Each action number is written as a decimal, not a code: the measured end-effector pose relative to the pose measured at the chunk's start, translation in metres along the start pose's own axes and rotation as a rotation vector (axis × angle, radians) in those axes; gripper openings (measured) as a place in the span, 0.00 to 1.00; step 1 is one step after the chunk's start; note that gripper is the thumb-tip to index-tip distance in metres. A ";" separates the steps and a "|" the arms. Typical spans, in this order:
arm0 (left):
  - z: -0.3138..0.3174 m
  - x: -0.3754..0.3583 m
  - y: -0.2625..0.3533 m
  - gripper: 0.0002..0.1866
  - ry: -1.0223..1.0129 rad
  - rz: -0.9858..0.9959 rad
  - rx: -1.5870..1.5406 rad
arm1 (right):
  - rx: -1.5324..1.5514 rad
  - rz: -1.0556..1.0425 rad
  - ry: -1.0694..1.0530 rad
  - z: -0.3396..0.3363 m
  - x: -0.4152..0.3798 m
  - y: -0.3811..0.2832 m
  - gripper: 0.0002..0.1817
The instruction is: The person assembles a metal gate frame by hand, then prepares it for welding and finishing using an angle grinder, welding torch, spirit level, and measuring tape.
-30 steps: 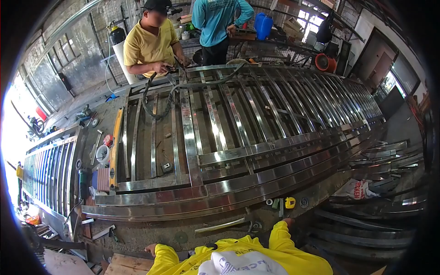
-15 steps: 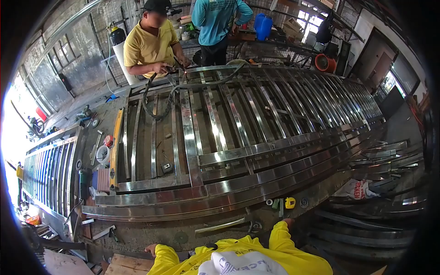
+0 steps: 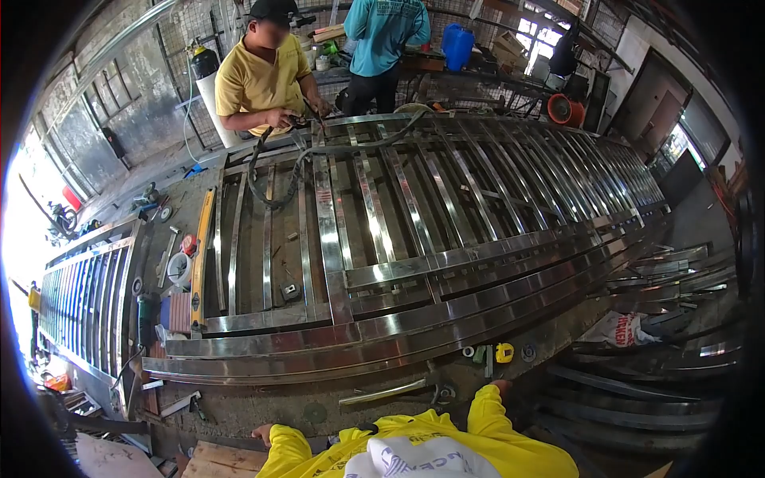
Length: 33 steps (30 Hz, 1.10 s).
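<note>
My left hand (image 3: 262,432) rests at the near edge of the workbench (image 3: 263,402), below yellow sleeves. My right hand (image 3: 502,385) is at the same edge further right, close to a yellow tape measure (image 3: 504,352). Both hands are small in view and their fingers are mostly hidden. A short shiny metal tube (image 3: 382,393) lies on the bench between them. Beyond it, a large stainless steel frame (image 3: 382,323) with many crossbars spans the bench. Neither hand touches the tube or the frame.
Across the frame, a co-worker in a yellow shirt (image 3: 259,80) holds a cabled tool; a person in teal (image 3: 385,36) stands behind. A yellow spirit level (image 3: 202,259) lies along the frame's left end. Metal lengths (image 3: 637,386) fill the lower right. A green grinder (image 3: 146,319) sits left.
The small bright spark at the co-worker's tool has gone out. The person in teal has shifted and changed arm position. My hands stay in place.
</note>
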<state>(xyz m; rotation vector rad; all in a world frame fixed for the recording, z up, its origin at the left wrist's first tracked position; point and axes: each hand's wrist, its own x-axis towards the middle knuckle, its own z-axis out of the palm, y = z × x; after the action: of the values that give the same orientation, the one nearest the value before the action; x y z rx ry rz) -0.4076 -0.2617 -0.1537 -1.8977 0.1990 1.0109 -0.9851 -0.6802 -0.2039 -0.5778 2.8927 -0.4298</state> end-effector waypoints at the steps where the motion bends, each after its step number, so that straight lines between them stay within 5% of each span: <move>1: 0.000 0.002 0.002 0.21 -0.012 -0.016 0.007 | -0.014 -0.003 -0.007 -0.002 -0.001 -0.001 0.17; 6: -0.003 0.003 0.004 0.16 -0.020 -0.079 -0.012 | -0.105 -0.019 -0.018 -0.012 -0.008 -0.007 0.17; 9: -0.010 -0.032 -0.008 0.15 0.086 0.012 -0.027 | -0.101 -0.103 0.043 0.043 0.030 0.022 0.18; 14: -0.010 -0.039 -0.009 0.15 0.117 0.012 0.041 | -0.029 0.050 0.151 0.130 0.069 0.056 0.17; 18: -0.022 -0.046 -0.013 0.25 -0.043 0.062 0.016 | 0.011 0.049 -0.066 0.120 0.072 0.057 0.18; 21: -0.024 -0.059 -0.014 0.25 -0.012 0.042 0.037 | 0.171 0.185 -0.065 0.119 0.070 0.054 0.19; 24: -0.016 -0.050 -0.010 0.18 0.107 0.028 -0.002 | 0.007 0.049 -0.066 0.111 0.071 0.055 0.18; 27: -0.002 -0.006 0.002 0.19 0.020 -0.039 0.030 | 0.025 0.147 -0.077 0.093 0.060 0.043 0.17; 30: -0.004 -0.017 0.000 0.20 0.022 -0.032 0.000 | 0.159 0.112 -0.003 0.076 0.052 0.037 0.17; 33: -0.007 -0.024 -0.004 0.20 0.006 -0.021 0.000 | -0.053 -0.088 0.146 0.117 0.072 0.058 0.17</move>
<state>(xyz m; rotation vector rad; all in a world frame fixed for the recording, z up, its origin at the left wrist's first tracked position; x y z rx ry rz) -0.4173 -0.2714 -0.1327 -1.8991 0.1824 0.9908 -1.0464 -0.6862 -0.3398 -0.7122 3.0339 -0.4257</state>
